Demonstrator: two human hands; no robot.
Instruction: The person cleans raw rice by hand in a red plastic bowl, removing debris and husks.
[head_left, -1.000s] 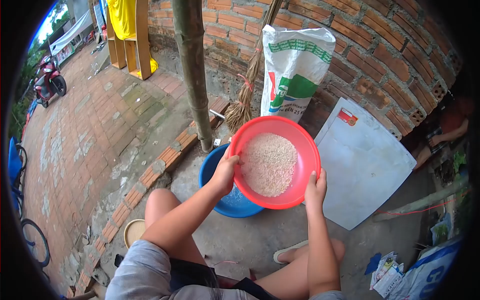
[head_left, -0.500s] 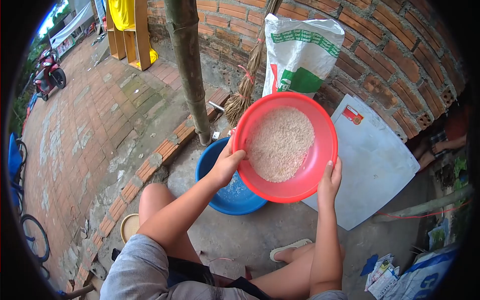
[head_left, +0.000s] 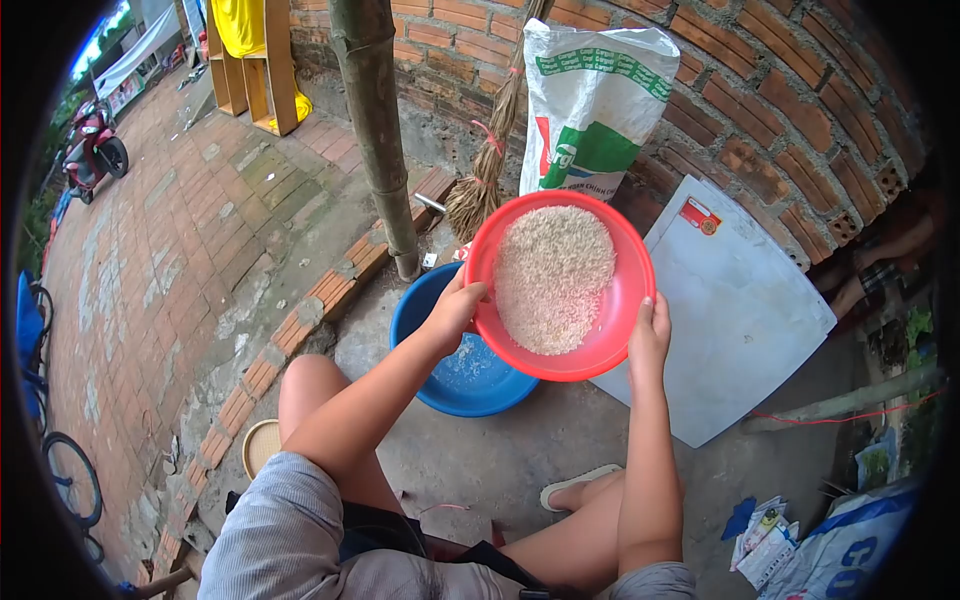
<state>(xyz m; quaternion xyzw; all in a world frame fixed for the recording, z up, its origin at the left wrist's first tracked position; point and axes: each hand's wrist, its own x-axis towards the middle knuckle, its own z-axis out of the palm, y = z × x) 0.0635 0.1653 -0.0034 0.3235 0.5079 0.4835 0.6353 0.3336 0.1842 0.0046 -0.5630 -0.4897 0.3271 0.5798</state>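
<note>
A red plastic basin [head_left: 625, 300] is held up in front of me by its rim, tilted. White rice [head_left: 555, 275] lies in it, heaped toward the left and back, leaving part of the right wall bare. My left hand [head_left: 458, 310] grips the left edge with the thumb over the rim. My right hand [head_left: 650, 338] clasps the lower right edge. Beneath and to the left, a blue basin [head_left: 470, 385] stands on the ground, partly hidden by the red one; some pale grains show on its bottom.
Behind the basins stand a white and green sack [head_left: 595, 110], a straw broom [head_left: 475, 200] and a bamboo post [head_left: 375, 130]. A white board [head_left: 730, 310] lies at right. A round woven tray [head_left: 262, 447] is by my left leg. At far right, part of another person [head_left: 865, 270] shows.
Both hands have shifted the red basin slightly left and up in view. The rice surface looks a little different, its heap now more to the left. The grip stays the same.
</note>
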